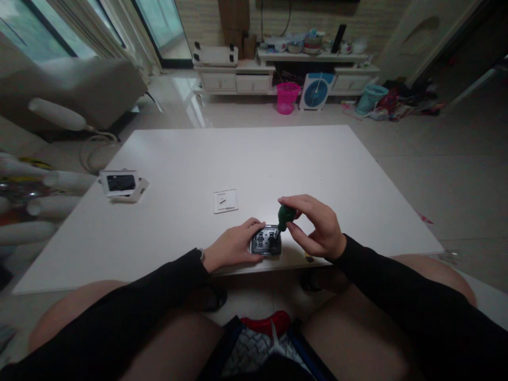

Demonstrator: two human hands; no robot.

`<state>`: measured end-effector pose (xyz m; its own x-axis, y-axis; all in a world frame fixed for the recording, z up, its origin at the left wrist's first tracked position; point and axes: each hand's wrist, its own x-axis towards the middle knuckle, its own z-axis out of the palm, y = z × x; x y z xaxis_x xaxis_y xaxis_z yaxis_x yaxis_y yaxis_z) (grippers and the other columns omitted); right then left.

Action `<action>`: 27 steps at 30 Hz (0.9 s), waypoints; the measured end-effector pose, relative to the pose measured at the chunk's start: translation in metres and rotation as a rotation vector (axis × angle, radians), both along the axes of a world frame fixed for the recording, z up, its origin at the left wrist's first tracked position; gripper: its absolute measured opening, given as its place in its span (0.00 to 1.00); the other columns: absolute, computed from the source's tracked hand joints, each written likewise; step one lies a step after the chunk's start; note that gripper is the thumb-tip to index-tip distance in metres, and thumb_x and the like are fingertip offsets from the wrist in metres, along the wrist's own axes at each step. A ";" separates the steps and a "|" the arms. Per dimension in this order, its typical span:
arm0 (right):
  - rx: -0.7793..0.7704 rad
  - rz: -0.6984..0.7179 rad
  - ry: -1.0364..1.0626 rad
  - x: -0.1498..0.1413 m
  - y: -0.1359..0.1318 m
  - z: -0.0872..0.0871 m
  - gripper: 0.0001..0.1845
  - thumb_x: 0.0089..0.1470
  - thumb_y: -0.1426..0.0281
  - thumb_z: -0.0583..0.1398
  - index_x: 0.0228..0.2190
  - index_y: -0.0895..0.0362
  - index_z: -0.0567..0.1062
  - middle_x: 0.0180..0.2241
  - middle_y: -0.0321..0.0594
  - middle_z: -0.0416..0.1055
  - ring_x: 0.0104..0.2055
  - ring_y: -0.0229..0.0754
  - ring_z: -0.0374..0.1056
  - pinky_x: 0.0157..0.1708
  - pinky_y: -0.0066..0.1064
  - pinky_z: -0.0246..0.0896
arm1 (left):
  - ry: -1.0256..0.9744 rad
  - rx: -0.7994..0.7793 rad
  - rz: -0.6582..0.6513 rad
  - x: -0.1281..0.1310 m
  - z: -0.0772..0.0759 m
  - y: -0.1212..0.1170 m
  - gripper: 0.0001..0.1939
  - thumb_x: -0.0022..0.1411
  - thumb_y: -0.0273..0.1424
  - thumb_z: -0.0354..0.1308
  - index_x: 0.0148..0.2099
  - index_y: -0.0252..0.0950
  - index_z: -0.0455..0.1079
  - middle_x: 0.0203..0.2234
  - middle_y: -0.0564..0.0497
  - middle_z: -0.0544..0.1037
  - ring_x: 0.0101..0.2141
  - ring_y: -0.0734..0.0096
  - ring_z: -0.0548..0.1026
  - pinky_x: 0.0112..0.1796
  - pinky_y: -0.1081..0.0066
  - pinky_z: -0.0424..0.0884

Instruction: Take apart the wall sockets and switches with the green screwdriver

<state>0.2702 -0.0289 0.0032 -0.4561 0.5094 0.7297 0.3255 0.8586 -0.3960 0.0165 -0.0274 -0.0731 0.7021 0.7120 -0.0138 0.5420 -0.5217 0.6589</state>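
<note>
Near the front edge of the white table, a small rectangular black device with a pale rim lies with its inner parts facing up. My left hand grips its left side, thumb along the near edge and fingers along the far edge. Between the fingertips of my right hand is a short green-handled screwdriver, held tilted with its shaft pointing down at the device's right part. Whether the tip sits in a screw is too small to tell. Beyond the device lies a white square plate with small pieces on it.
A white box with a dark panel rests at the table's left. Under my right hand is a small yellow and black item. Past the table stand a pink basket, a blue fan and a low white cabinet.
</note>
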 end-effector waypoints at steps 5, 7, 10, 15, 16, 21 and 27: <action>0.060 -0.109 0.001 0.001 0.002 -0.002 0.33 0.58 0.70 0.69 0.62 0.47 0.70 0.42 0.42 0.71 0.37 0.42 0.71 0.28 0.33 0.73 | -0.017 -0.013 -0.002 0.000 0.001 0.000 0.38 0.57 0.39 0.69 0.68 0.47 0.62 0.60 0.44 0.70 0.49 0.51 0.79 0.50 0.55 0.76; 0.055 -0.124 0.010 0.000 0.001 -0.003 0.32 0.58 0.72 0.69 0.62 0.47 0.70 0.40 0.40 0.70 0.35 0.41 0.69 0.27 0.33 0.72 | -0.014 -0.013 0.002 0.000 0.001 0.000 0.38 0.57 0.39 0.69 0.68 0.47 0.62 0.60 0.43 0.70 0.49 0.51 0.79 0.50 0.55 0.76; 0.029 -0.084 0.032 -0.001 -0.001 -0.004 0.34 0.58 0.76 0.66 0.64 0.50 0.68 0.41 0.42 0.72 0.36 0.42 0.70 0.26 0.32 0.72 | 0.002 -0.015 0.004 0.000 0.001 0.000 0.38 0.57 0.39 0.70 0.67 0.46 0.62 0.60 0.43 0.70 0.49 0.51 0.79 0.50 0.55 0.76; 0.006 -0.004 0.021 0.000 -0.001 -0.003 0.38 0.57 0.79 0.60 0.67 0.53 0.63 0.49 0.49 0.76 0.45 0.47 0.75 0.33 0.38 0.77 | 0.004 -0.001 -0.002 0.000 0.000 0.000 0.38 0.57 0.41 0.70 0.67 0.45 0.62 0.60 0.43 0.70 0.49 0.52 0.79 0.49 0.56 0.76; 0.013 -0.003 0.010 0.000 -0.001 -0.003 0.37 0.57 0.78 0.60 0.66 0.53 0.64 0.49 0.48 0.76 0.45 0.48 0.76 0.34 0.39 0.78 | 0.008 0.000 -0.002 0.000 0.000 0.000 0.38 0.57 0.41 0.70 0.67 0.45 0.62 0.60 0.43 0.70 0.49 0.52 0.79 0.49 0.56 0.76; 0.107 -0.096 -0.009 0.003 0.003 -0.005 0.34 0.57 0.70 0.68 0.62 0.48 0.68 0.44 0.43 0.72 0.39 0.44 0.73 0.29 0.36 0.75 | 0.004 -0.005 -0.002 0.000 0.001 0.000 0.36 0.58 0.41 0.69 0.66 0.45 0.63 0.60 0.43 0.70 0.49 0.51 0.79 0.49 0.55 0.76; 0.056 -0.062 0.031 0.002 0.001 -0.008 0.37 0.57 0.77 0.64 0.66 0.50 0.64 0.45 0.46 0.75 0.39 0.45 0.73 0.28 0.35 0.73 | -0.001 -0.008 0.000 0.000 0.001 0.000 0.37 0.57 0.41 0.70 0.66 0.46 0.63 0.60 0.43 0.70 0.49 0.51 0.79 0.49 0.55 0.76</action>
